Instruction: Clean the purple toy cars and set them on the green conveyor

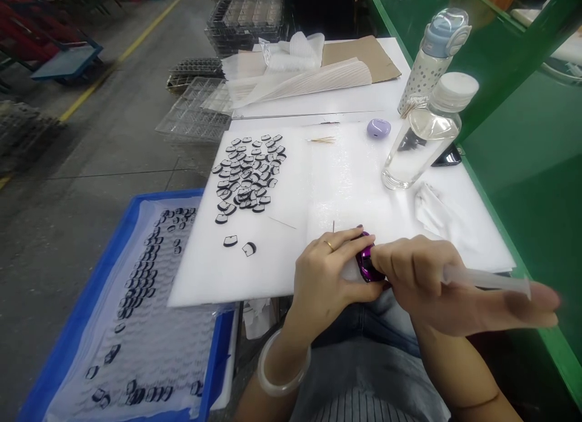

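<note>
Near the front edge of the white work surface, my left hand (322, 276) grips a shiny purple part (367, 261) between its fingers and thumb. My right hand (422, 282) is closed around a translucent plastic syringe (488, 279), whose flanged end points right. The front end of the syringe is hidden by my fingers, close against the purple part. Left of my hands, two small black-and-white curved pieces (230, 241) lie apart from a large scattered group of the same pieces (248, 173). A thin stick (282, 222) lies beside that group.
A clear bottle (421, 143), a dotted drinking bottle (427, 67) and a purple case (379, 128) stand at the right. Cotton swabs or sticks (322, 140) lie mid-table. A blue tray (131, 210) with more pieces is at lower left. Foam wrap (313, 79) lies at the back.
</note>
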`<control>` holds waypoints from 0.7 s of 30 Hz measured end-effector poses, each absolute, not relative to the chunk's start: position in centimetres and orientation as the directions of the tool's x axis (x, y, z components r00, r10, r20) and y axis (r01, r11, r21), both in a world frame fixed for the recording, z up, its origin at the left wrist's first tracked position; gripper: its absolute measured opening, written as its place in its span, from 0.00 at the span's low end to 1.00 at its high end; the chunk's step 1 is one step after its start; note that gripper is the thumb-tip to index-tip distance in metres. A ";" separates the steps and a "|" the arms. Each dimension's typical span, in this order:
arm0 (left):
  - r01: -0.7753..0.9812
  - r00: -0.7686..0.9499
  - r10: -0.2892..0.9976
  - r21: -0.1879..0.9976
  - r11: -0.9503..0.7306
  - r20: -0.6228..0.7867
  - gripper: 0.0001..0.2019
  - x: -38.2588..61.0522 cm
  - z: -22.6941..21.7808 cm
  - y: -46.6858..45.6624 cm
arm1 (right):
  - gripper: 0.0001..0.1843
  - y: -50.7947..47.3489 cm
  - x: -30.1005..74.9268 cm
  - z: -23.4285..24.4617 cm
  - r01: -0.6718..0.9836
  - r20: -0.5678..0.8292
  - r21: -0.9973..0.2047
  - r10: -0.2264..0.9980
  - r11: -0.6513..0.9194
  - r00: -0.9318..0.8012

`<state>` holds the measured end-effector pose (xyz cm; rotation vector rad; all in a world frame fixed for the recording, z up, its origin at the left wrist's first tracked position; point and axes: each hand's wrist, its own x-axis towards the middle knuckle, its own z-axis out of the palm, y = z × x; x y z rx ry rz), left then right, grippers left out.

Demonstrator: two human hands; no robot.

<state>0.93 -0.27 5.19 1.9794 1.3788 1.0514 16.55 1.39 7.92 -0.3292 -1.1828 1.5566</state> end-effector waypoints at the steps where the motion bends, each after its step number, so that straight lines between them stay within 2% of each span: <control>1: 0.541 0.188 0.933 0.760 -0.360 0.308 0.25 0.9 5.2 -0.3 | 0.35 1.2 16.5 8.1 -0.556 0.352 -0.825 0.860 0.100 -0.369; 11: 0.550 0.178 0.938 0.760 -0.346 0.298 0.26 1.0 5.1 -0.4 | 0.36 0.3 16.4 9.7 -0.429 0.303 -0.892 0.894 0.144 -0.329; 17: 0.565 0.175 0.937 0.748 -0.347 0.303 0.25 1.1 5.1 -0.4 | 0.37 -0.1 16.0 10.2 -0.341 0.253 -0.925 0.940 0.166 -0.230; 21: 0.574 0.182 0.930 0.733 -0.364 0.319 0.24 1.0 5.0 -0.4 | 0.37 -1.0 15.9 10.5 -0.274 0.269 -0.940 0.937 0.204 -0.222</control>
